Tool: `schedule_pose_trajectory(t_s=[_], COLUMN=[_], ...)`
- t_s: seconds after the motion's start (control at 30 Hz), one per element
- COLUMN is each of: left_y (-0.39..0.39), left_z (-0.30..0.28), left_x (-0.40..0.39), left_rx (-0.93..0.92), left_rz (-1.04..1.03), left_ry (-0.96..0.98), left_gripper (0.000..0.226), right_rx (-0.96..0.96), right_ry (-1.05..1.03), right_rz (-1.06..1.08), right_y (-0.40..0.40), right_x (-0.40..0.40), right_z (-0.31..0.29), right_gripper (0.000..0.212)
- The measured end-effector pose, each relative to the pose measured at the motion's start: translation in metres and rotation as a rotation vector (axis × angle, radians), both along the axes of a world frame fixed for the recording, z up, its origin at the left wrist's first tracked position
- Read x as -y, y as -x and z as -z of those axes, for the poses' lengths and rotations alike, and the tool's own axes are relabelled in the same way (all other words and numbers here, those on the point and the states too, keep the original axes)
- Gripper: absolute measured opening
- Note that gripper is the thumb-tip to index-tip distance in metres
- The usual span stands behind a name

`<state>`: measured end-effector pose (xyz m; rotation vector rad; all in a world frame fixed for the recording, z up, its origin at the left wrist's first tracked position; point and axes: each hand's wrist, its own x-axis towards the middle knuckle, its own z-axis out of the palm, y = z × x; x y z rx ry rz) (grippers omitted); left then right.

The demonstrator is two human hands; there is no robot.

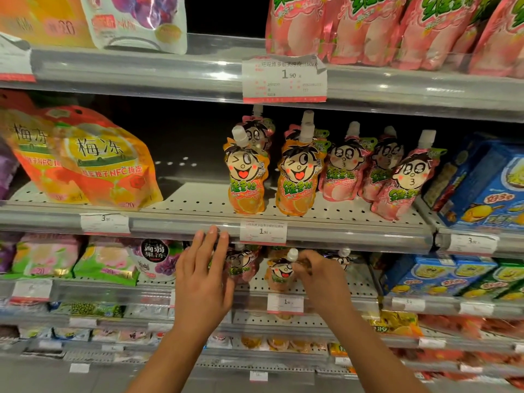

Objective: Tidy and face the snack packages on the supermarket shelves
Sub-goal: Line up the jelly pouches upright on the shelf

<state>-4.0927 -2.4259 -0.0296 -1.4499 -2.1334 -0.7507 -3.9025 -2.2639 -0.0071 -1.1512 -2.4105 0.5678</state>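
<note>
Two orange cartoon-face jelly pouches (246,177) stand upright at the front of the middle shelf (181,222), with several pink pouches (344,168) to their right. One shelf lower, my right hand (320,276) pinches the top of an orange pouch (279,275) just under its white cap. My left hand (202,279) is raised with straight fingers, fingertips at the middle shelf's front rail, in front of a pink pouch (241,265) on the lower shelf. It holds nothing.
Orange plum-jelly bags (110,163) lean at the middle shelf's left, with bare shelf between them and the pouches. Blue boxes (482,188) fill the right side. Pink pouches (397,29) line the top shelf. Price tags (283,79) hang on the rails. Lower shelves hold small snack packs.
</note>
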Motion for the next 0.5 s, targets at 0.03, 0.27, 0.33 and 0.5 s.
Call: schedule_pose_trajectory(t_s=[0.03, 0.27, 0.33, 0.5], left_y=[0.000, -0.001, -0.001, 0.000], left_z=[0.000, -0.001, -0.001, 0.002], left_x=[0.000, 0.001, 0.001, 0.000], left_rx=[-0.001, 0.003, -0.002, 0.002], left_rz=[0.001, -0.005, -0.004, -0.004], left_ry=[0.002, 0.014, 0.011, -0.001], left_gripper=[0.074, 0.075, 0.075, 0.075], right_rx=[-0.004, -0.082, -0.082, -0.038], right_ry=[-0.040, -0.114, -0.125, -0.123], right_rz=[0.023, 0.068, 0.062, 0.031], right_y=[0.005, 0.026, 0.025, 0.007], right_x=[-0.004, -0.019, -0.021, -0.008], right_z=[0.003, 0.027, 0.027, 0.013], right_gripper=[0.013, 0.018, 0.019, 0.025])
